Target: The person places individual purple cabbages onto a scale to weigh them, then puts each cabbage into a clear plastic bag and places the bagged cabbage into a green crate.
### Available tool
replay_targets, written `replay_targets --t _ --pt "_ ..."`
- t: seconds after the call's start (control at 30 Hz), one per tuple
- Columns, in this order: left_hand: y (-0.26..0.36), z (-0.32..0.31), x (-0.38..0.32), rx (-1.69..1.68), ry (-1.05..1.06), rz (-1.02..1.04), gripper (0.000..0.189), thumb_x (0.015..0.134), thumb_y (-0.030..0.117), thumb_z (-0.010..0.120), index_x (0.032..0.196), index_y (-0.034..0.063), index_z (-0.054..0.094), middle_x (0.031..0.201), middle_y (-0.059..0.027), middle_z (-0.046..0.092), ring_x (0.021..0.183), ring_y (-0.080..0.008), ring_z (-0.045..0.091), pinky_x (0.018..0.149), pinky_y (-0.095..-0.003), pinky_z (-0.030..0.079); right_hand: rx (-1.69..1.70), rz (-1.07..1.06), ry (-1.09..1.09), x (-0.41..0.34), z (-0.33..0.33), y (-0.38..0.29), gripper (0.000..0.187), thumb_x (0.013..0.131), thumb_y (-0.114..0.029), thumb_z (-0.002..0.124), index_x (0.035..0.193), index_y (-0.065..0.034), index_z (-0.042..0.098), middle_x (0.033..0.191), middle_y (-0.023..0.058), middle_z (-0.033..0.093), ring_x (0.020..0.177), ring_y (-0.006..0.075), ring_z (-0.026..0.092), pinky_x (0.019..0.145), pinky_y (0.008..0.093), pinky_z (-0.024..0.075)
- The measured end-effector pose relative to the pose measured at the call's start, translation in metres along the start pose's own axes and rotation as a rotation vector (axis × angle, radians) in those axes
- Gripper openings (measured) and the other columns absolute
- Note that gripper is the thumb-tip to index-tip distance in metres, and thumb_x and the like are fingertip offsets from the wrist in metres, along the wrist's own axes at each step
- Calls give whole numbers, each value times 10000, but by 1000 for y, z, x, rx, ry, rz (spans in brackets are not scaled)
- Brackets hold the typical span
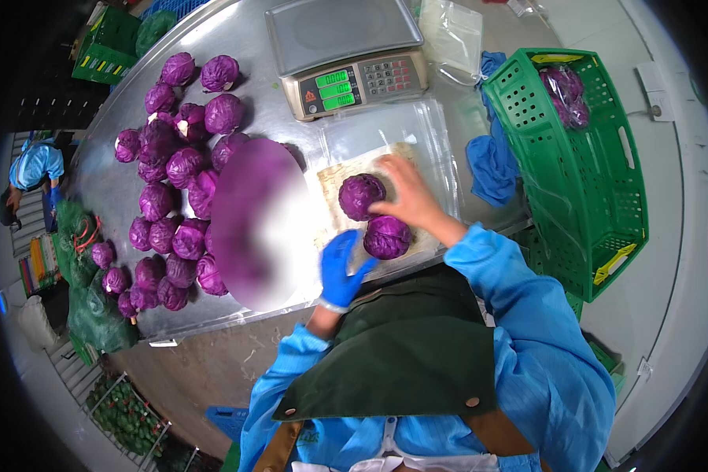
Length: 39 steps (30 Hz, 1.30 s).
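Two red cabbages are side by side on a pale, stained mat (pixel 342 171): an upper cabbage (pixel 361 196) and a lower cabbage (pixel 388 237). My right hand (pixel 410 194), bare and slightly blurred, has its fingers spread at the right of the upper one. Its thumb overlaps that cabbage's edge; whether it touches cannot be told. My left hand (pixel 339 274), in a blue glove, is left of the lower cabbage with thumb and fingers apart, holding nothing. Clear plastic bags (pixel 430 135) lie beneath and beside the mat. A blurred oval hides the table to the left.
Many loose red cabbages (pixel 184 168) cover the metal table's (pixel 271 118) left side. A digital scale (pixel 348 76) stands behind the mat. Right are a blue cloth (pixel 489 168) and a green crate (pixel 590 177) holding bagged cabbages (pixel 566 97). Another person (pixel 35 165) is far left.
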<state>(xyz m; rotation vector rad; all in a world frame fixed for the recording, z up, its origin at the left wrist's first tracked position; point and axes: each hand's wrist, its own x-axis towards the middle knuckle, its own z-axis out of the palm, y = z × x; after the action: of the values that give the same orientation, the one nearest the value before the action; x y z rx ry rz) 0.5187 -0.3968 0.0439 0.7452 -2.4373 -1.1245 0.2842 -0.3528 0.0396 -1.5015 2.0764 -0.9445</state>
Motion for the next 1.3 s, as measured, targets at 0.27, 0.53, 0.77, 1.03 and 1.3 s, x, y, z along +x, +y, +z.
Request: replay_targets --t 0.27,0.53,0.77,1.03,1.3 --pt "-94 26 -18 -846 134 -773 417 973 280 459 1318 46 479 1177 -68 584 1020 -167 557 868 -295 453 755 759 -169 -53 -6 75 610 867 -386 634 1318 -51 398 1063 115 606 908 213 591 780 357 490" --pt "15 78 25 -33 190 -301 624 897 161 541 1402 -72 257 1369 -296 362 1239 -425 383 1044 -450 296 789 586 42 -20 44 12 914 748 -389 749 1401 29 266 1340 227 426 1246 296 427 1022 354 363" --pt "-14 39 1 -324 -53 -107 253 798 123 678 1035 42 643 1067 -152 594 994 -335 562 866 -390 450 1419 1107 178 -112 -69 19 500 873 -521 565 1129 -96 622 930 41 661 808 131 620 724 274 504" --pt "-88 83 36 -352 -73 -116 105 789 -2 654 889 6 686 872 -112 664 830 -220 624 768 -292 488 1347 1388 183 -166 -103 -20 524 854 -570 562 1089 -112 659 953 35 682 761 109 632 672 260 516" --pt "-20 48 78 -766 -168 -317 109 841 46 623 901 -5 697 876 -65 660 811 -145 601 751 -253 464 1213 1113 -188 -153 -95 -61 520 896 -484 542 1233 -89 561 1088 45 631 900 113 602 781 260 481"
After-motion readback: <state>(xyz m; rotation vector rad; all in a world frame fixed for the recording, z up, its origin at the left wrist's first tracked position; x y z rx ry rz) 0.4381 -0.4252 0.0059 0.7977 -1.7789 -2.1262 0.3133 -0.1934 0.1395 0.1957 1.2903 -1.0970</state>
